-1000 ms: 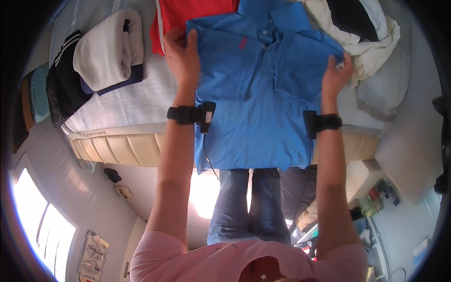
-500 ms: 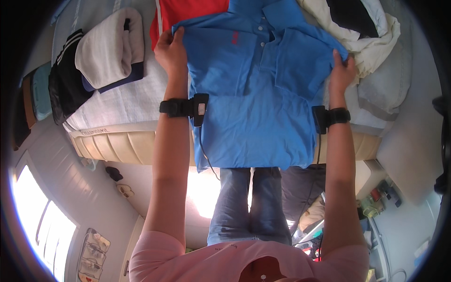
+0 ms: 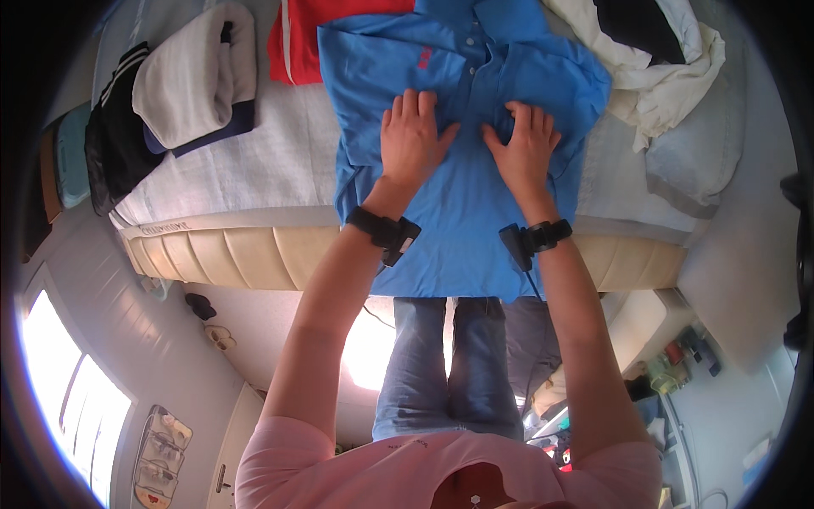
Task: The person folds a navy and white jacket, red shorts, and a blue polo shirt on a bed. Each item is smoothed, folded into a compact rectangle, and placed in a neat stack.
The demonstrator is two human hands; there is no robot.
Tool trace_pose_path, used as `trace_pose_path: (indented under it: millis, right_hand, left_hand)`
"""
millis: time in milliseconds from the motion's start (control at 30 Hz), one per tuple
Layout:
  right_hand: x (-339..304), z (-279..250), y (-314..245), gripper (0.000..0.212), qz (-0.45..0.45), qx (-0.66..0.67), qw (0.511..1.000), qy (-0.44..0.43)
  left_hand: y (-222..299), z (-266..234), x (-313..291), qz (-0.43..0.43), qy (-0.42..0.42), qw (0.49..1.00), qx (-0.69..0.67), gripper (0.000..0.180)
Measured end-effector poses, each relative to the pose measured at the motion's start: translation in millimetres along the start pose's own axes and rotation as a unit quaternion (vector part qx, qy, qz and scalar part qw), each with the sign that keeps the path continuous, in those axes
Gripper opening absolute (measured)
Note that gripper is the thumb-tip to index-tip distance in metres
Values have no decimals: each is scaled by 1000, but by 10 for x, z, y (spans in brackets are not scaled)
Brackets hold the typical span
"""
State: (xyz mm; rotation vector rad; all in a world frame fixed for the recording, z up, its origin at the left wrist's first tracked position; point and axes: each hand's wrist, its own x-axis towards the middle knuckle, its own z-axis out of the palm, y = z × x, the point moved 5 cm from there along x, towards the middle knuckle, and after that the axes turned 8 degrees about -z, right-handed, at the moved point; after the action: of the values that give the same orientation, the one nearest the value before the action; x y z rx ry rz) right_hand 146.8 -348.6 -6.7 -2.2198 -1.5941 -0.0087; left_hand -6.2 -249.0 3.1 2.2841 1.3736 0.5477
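A blue polo shirt lies spread on the bed, collar away from me, its lower end hanging over the bed's near edge. Both sleeves rest folded inward over the front. My left hand presses on the left half of the chest, fingers stretched and holding nothing. On the other side of the button placket, my right hand lies on the cloth with its fingers apart. Each wrist carries a black strap with a small device.
Left on the bed are a folded light grey garment and black striped clothing. Red clothing lies beyond the shirt. A cream garment with a black piece on it sits at right. The padded bed edge runs in front of me.
Both hands have let go of the shirt's outer shoulder edges and moved inward and nearer, onto the chest. The shirt's upper part now lies flatter on the bed.
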Motion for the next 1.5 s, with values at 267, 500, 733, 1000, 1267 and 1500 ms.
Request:
trace_pose_path:
  millis: [267, 500, 733, 1000, 1267, 1500]
  right_hand:
    - [2, -293, 128, 22, -1, 110, 988, 108]
    - [-107, -258, -60, 22, -4, 282, 959, -25]
    - [58, -382, 538, 37, -43, 133, 982, 127]
    - [51, -198, 1063, 52, -37, 73, 996, 17]
    - [-1213, -645, 1251, 47, 241, 216, 945, 53]
    - [-2581, -765, 1201, 47, 337, 218, 913, -69]
  left_hand:
    - [-33, 79, 129, -115, -51, 991, -43, 17]
    - [145, 96, 72, -107, -81, 976, -172, 14]
    - [369, 148, -149, 122, -68, 989, -56, 48]
    - [231, 300, -170, 102, -133, 983, -77, 47]
    - [-982, -618, -1059, -222, 167, 949, -148, 35]
    - [-1498, -619, -2472, -392, 23, 906, -162, 30]
